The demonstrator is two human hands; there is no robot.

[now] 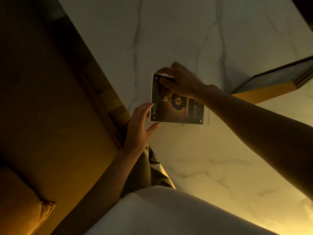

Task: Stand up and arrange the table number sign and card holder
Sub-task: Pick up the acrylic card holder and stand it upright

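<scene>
Head view: card holder near the worktop left edge, long axis crosswise, right hand pinching its far corner, left hand open, fingertips touching its near-left corner.

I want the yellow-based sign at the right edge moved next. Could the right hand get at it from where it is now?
Probably yes. The right hand is pinching the acrylic card holder and would have to release it first. Bare marble table lies between it and the yellow-based sign, with nothing in the way.

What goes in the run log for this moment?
right hand pinching acrylic sign top | left hand steadying edge | marble table
</scene>
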